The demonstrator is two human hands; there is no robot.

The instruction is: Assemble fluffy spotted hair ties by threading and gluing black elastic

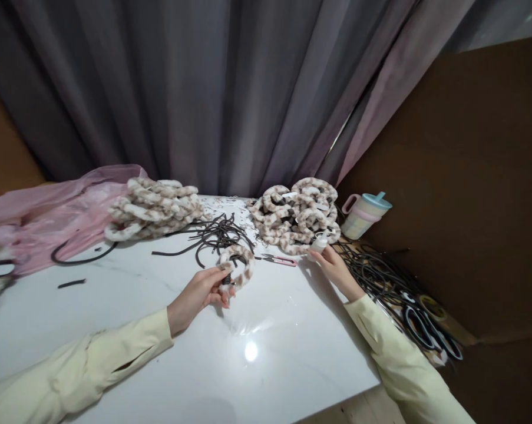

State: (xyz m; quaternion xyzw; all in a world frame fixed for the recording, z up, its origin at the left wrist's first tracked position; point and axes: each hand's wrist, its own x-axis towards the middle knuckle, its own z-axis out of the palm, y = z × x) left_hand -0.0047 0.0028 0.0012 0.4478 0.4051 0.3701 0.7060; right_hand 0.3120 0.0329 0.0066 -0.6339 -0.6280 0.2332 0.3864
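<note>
Over the white table, my left hand (199, 292) is closed on a fluffy white-and-brown ring (247, 272), with a dark piece at the spot where the fingers pinch it. My right hand (336, 270) grips a small white squeeze bottle (319, 243) near the table's right edge. Right behind that bottle lies a pile of similar fluffy rings (292, 221). Between the hands rests a pair of pink-handled thread snips (280, 259). A tangle of dark cord pieces (221, 232) is just beyond the held ring.
Fluffy tubes (159, 206) are heaped at the back left beside a pink plastic bag (84, 206). On the right stand a lidded cup (366, 215) and a mass of dark cords (376, 271). A short dark cord piece (72, 284) lies at left. Grey curtains (195, 100) hang behind.
</note>
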